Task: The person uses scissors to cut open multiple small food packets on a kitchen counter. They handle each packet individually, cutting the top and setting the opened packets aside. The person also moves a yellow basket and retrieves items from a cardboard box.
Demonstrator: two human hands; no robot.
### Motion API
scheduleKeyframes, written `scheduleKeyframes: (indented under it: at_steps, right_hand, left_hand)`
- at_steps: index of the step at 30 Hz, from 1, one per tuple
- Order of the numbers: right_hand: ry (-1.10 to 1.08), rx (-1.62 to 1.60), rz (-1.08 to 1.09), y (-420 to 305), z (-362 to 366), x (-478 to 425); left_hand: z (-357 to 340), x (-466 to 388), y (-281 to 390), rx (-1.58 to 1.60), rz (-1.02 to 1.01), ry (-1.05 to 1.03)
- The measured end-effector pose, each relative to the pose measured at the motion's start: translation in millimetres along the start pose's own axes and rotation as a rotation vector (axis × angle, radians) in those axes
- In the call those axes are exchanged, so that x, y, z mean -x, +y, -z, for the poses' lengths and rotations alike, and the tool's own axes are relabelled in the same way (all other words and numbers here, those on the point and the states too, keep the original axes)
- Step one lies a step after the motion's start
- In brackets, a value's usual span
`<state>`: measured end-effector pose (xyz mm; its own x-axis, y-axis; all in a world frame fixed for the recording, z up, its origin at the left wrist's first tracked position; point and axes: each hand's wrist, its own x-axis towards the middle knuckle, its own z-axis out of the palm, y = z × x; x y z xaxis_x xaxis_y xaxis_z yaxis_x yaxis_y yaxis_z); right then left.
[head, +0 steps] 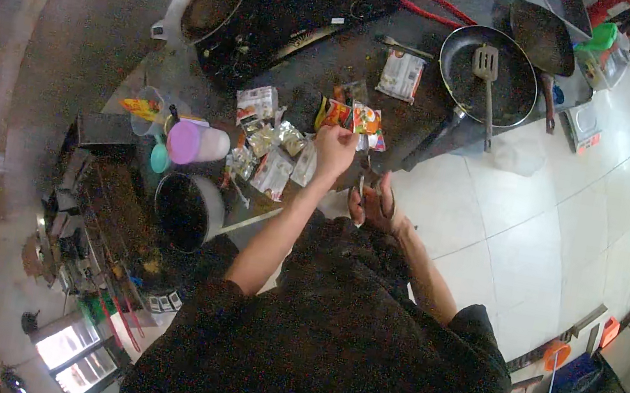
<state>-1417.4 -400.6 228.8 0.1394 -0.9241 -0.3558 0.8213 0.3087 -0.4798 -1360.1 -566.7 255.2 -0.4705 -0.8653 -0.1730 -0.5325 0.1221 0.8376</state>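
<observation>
My left hand [335, 149] pinches a colourful printed food packet [368, 120] at its lower edge, above the dark counter. My right hand [383, 207] grips a pair of scissors [361, 187], its fingers through the handle loops. The blades point up towards the packet; whether they touch it is too blurred to tell. Behind my left hand lie other red and yellow packets [336, 113]. To its left are torn silver foil sachets [262, 141] and a white printed wrapper [273, 173]. Another white printed packet [259, 105] rests farther back.
On the right, a frying pan [455, 86] holds a slotted turner [487, 63], near an unopened-looking packet [401, 75]. A black cooktop [302, 13] and a wok [213, 1] stand at the back. Leftward are a pink-lidded container [186, 142] and a dark pot [187, 212].
</observation>
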Motion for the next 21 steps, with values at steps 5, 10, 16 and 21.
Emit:
scheduleKeyframes:
  at_steps: [5, 10, 16, 21]
  right_hand:
    - [0.217, -0.41, -0.038, 3.5, 3.9, -12.3]
    - [-0.109, 0.072, 0.021, -4.6, 7.7, -1.1]
    - [-0.001, 0.004, 0.069, -9.1, -7.4, -4.9]
    - [0.094, -0.045, 0.014, -8.9, -7.7, -13.9]
  left_hand:
    - [5.1, 14.2, 28.7, -0.388, -0.145, -0.073]
    - [1.2, 11.2, 22.7, -0.324, -0.101, -0.059]
    - [-5.1, 17.2, 16.5, -0.31, -0.381, 0.087]
    - [-6.3, 20.5, 18.8, -0.131, -0.14, -0.041]
